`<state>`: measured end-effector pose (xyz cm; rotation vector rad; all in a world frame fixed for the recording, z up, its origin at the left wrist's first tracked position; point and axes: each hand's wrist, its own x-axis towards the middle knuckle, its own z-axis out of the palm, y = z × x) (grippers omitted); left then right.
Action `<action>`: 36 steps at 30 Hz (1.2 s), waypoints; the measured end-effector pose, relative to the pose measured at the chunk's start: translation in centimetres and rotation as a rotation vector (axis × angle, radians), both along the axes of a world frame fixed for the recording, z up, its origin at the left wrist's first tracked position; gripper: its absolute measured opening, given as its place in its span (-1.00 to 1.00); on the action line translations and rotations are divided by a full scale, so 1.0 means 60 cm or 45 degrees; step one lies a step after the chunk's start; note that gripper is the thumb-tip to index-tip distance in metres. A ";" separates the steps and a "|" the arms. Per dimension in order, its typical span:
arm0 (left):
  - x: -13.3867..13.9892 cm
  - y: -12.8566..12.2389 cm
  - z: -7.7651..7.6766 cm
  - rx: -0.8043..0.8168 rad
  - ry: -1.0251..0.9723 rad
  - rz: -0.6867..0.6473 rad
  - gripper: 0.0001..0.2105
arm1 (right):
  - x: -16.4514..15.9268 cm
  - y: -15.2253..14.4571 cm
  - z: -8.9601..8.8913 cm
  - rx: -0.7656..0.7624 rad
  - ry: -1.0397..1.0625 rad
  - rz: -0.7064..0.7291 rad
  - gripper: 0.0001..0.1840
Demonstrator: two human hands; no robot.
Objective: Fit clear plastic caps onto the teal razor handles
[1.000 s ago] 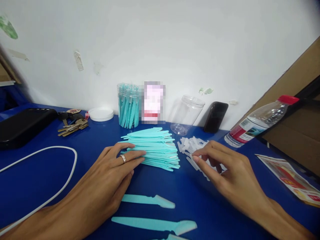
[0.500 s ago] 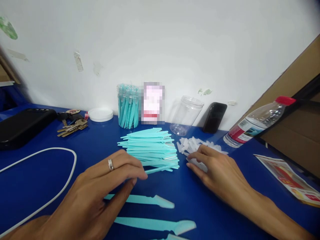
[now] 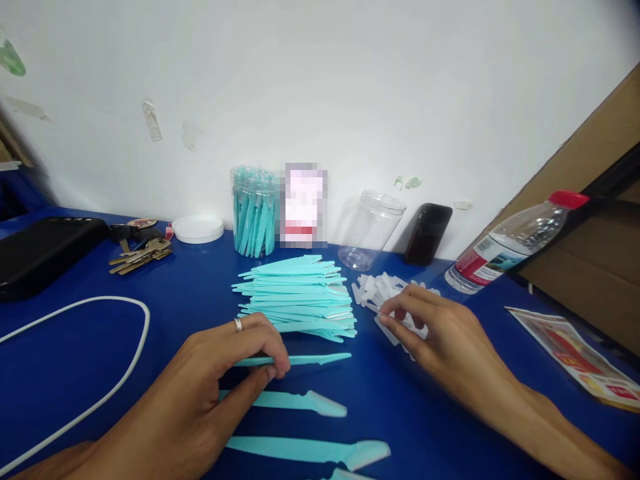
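Observation:
My left hand (image 3: 235, 367) pinches a turquoise eyebrow razor (image 3: 320, 359) between thumb and fingers, its blade end pointing right. Below it, another eyebrow razor (image 3: 300, 401) and a further one (image 3: 300, 448) lie on the blue table, partly behind my hand; the tip of one more shows at the bottom edge. A pile of turquoise eyebrow razors (image 3: 295, 293) is just beyond my left hand. My right hand (image 3: 440, 333) is at a heap of small whitish blade caps (image 3: 373, 290), thumb and index finger closed together on what looks like a cap.
Along the wall stand a clear jar full of razors (image 3: 253, 213), a blurred upright screen (image 3: 303, 207), a clear jar (image 3: 370, 230) and a black phone (image 3: 427, 233). A water bottle (image 3: 515, 247) is at right; a white lid (image 3: 197, 229), keys (image 3: 143, 253) and a white cable (image 3: 143, 333) are left.
My left hand has drawn the razor away from the pile toward me. My right thumb and index finger have closed together and lifted slightly over the caps.

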<state>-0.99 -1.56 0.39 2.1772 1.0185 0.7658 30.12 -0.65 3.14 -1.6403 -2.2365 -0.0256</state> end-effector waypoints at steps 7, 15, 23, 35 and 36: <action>0.013 -0.018 -0.002 -0.188 -0.088 0.005 -0.72 | -0.014 -0.015 0.015 -0.034 0.531 0.015 -0.85; 0.020 -0.012 0.015 -0.506 -0.503 0.153 -0.84 | -0.031 -0.024 0.028 -0.592 1.149 0.111 -0.81; 0.016 -0.002 0.014 -0.649 -0.572 0.241 -0.87 | -0.035 -0.024 0.013 -0.756 1.446 0.121 -0.80; 0.018 -0.006 0.017 -0.613 -0.593 0.308 -0.90 | -0.039 -0.018 0.012 -0.880 1.515 0.101 -0.63; 0.019 -0.006 0.018 -0.610 -0.595 0.314 -0.89 | -0.039 -0.017 0.010 -0.883 1.517 0.102 -0.64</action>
